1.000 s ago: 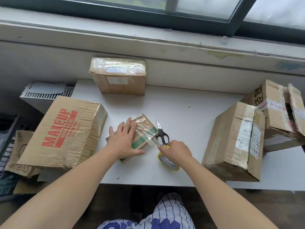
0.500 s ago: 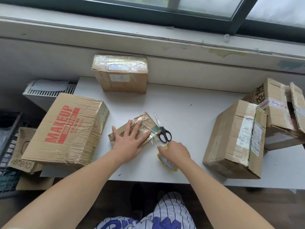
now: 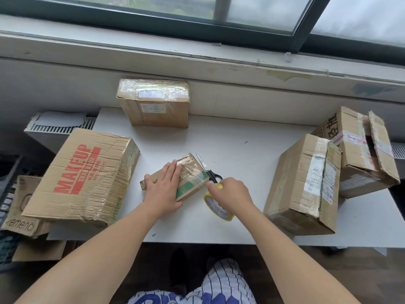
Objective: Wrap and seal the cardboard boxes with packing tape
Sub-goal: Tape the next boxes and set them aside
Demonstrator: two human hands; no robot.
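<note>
**Station check: small box under tape at bench centre**

1. The small box (image 3: pixel 192 172) lies flat on the white bench (image 3: pixel 241 150), turned at an angle, near the front edge. Glossy clear tape covers its top and its right end, over a green printed panel.

2. The left hand (image 3: pixel 163 189) lies palm down on the left half of the small box. Its fingers are straight and close together, pressing on the top face and gripping nothing.

3. The right hand (image 3: pixel 232 194) is just beside the small box's right end. Its fingers curl round the tape roll (image 3: pixel 217 208), which has a yellow core and printed lettering and stands on edge on the bench. The index fingertip reaches toward the box's near right corner. Whether a strip of tape joins the roll to the box cannot be told.

4. The scissors (image 3: pixel 209 172), with black handles, lie against the right side of the small box, blades pointing away from the person.

5. 4 larger cartons surround the small box:
- the MAKEUP box (image 3: pixel 85 176) to its left, overhanging the bench edge;
- a taped back box (image 3: pixel 155 104) behind it, against the wall;
- a labelled right box (image 3: pixel 304 185) well to its right;
- a far right box (image 3: pixel 359 150) beyond that one, with a flap raised.
</note>
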